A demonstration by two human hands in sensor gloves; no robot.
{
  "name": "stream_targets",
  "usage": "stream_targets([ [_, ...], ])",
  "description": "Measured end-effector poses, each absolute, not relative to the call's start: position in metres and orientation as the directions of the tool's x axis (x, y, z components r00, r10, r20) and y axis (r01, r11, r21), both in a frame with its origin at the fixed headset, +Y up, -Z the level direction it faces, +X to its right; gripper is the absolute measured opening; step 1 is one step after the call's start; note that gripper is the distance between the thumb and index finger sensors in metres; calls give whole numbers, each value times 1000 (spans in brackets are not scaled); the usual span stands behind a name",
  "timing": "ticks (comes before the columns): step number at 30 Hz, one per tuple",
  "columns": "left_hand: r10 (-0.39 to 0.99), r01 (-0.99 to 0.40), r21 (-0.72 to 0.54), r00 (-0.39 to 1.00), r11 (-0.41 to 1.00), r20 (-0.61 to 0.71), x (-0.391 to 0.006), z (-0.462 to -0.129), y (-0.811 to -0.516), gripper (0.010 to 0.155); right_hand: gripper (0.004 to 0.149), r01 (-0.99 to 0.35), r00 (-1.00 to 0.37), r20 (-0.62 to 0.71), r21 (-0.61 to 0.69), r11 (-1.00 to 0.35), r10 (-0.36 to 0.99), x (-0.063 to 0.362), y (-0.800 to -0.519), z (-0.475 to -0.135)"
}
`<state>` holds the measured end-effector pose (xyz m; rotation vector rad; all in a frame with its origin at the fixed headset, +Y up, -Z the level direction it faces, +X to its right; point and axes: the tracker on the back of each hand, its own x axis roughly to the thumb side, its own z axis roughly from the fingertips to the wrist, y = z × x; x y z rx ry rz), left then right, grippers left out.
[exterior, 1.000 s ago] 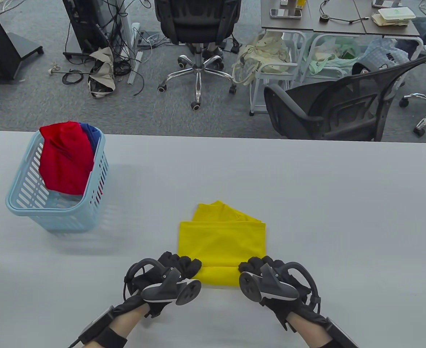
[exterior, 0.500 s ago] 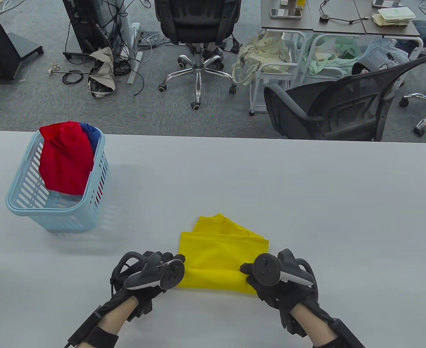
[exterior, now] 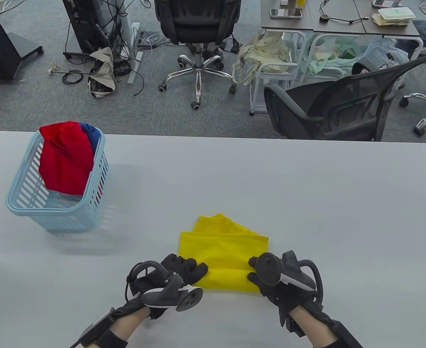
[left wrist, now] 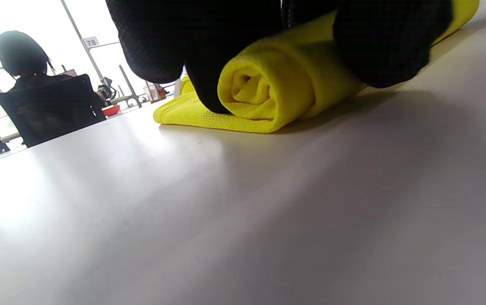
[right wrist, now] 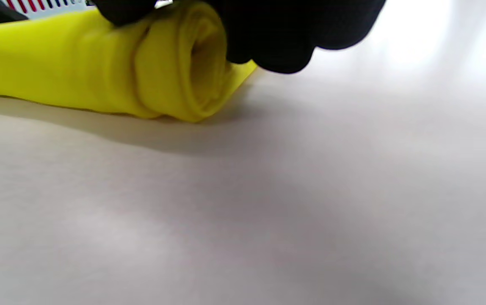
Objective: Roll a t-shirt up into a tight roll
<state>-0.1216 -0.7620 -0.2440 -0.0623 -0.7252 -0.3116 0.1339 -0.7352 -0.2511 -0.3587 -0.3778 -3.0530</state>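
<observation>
roughly halfway: near end rolled, far half still flat

already the yellow t-shirt has its near end wound into a snug roll, several turns showing in both wrist views. beyond it a flat folded stretch and a rumpled far edge remain to be taken up, so i judge about half is left. it lies on the table, near the front edge. left hand grips the roll's left end, right hand its right end, fingers curled over the top.
</observation>
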Motion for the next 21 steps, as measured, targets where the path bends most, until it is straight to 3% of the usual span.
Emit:
stream_targets([
  [3, -256, 300, 48, 706, 953, 660, -122, -246, -762, 67, 53, 124, -949, 302, 113, -986, -85, 125, -724, -241],
  [6, -267, 307, 57, 704, 950, 658, -120, -246, -761, 63, 45, 65, -908, 418, 171, -983, 12, 114, -725, -235],
  [9, -261, 298, 54, 716, 953, 648, -121, -247, -759, 58, 63, 143, -898, 440, 217, -966, -34, 107, -740, -233],
  [12, -68, 163, -93, 769, 982, 635, -129, -255, -754, 54, 74, 227, -887, 446, 197, -954, -119, 103, -750, -235],
  [16, 184, -29, -272, 803, 962, 567, -140, -262, -753, 64, 63, 194, -892, 446, 229, -954, -75, 103, -750, -241],
  [18, 129, 11, -232, 803, 973, 581, -139, -258, -753, 62, 60, 153, -892, 453, 268, -951, -16, 103, -748, -242],
  [21, -111, 203, -77, 772, 976, 626, -131, -246, -755, 67, 60, 53, -882, 455, 355, -933, 123, 107, -747, -244],
])
